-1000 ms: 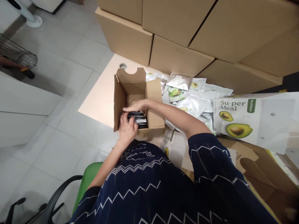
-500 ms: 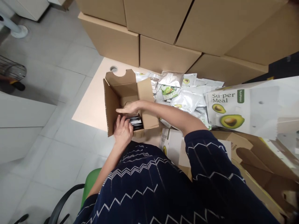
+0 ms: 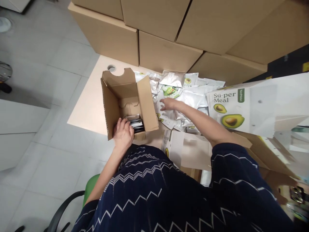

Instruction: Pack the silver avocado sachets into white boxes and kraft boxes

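Observation:
An open cardboard box [image 3: 147, 106] stands on the table with its flaps raised. Several sachets [image 3: 136, 123] are stacked upright at its near end. My left hand [image 3: 123, 132] curls over the box's near left corner, its fingertips inside beside the sachets. Over the loose pile of white and silver pouches [image 3: 190, 100], right of the box, my right hand [image 3: 169, 104] reaches with fingers stretched out and apart. Nothing shows in it, and whether it touches a pouch I cannot tell.
Large cardboard boxes [image 3: 166, 48] are stacked along the back. White avocado-printed Su-per Meal packaging [image 3: 229, 109] stands to the right, with another printed carton [image 3: 171, 145] near my body. An open brown carton [image 3: 272, 154] is at the lower right. A green chair [image 3: 91, 187] is at the lower left.
My right hand has moved out of the box and rightward over the pouch pile. My left hand stays at the box's near corner. The view has shifted slightly.

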Action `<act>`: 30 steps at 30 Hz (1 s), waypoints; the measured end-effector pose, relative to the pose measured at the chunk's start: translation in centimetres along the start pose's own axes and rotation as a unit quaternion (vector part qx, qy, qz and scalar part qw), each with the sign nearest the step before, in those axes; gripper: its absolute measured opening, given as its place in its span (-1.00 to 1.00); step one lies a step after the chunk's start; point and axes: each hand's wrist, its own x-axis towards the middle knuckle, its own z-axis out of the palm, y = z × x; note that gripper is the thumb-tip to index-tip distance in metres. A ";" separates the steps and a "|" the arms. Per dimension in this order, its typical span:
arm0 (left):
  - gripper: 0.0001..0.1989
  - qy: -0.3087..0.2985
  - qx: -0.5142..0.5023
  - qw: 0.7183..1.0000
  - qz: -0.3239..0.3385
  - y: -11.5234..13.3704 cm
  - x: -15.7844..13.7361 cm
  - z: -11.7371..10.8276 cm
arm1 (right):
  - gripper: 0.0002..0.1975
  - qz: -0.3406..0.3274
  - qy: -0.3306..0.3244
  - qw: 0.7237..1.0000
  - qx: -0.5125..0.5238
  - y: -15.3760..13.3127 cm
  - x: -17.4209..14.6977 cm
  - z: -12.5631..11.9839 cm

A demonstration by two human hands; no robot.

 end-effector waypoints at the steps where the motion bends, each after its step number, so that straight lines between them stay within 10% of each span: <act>1: -0.59 0.000 0.003 1.000 -0.001 0.0 0.0 0.0 | -0.19 -0.003 -0.013 1.000 -0.011 -0.3 0.3 1.8; 4: -0.59 0.000 0.015 1.000 0.002 0.0 0.0 0.0 | 0.18 0.024 -0.024 0.999 -0.040 -1.3 0.6 5.5; 8: -0.58 0.006 0.031 0.999 0.011 -0.1 -0.1 0.0 | 0.21 0.026 -0.056 0.996 -0.060 -0.6 1.0 6.7; 14: -0.59 0.005 0.033 0.999 0.012 -0.1 -0.2 0.1 | -0.48 0.021 0.035 0.999 -0.008 2.6 0.3 3.5; 24: -0.61 0.012 0.010 1.000 0.001 0.2 -0.1 0.2 | -0.59 0.193 0.157 0.964 0.097 6.7 -2.3 -0.2; 30: -0.61 0.015 -0.002 1.000 -0.009 0.3 -0.2 0.2 | -0.58 0.109 0.349 0.904 0.221 5.1 -6.8 -6.6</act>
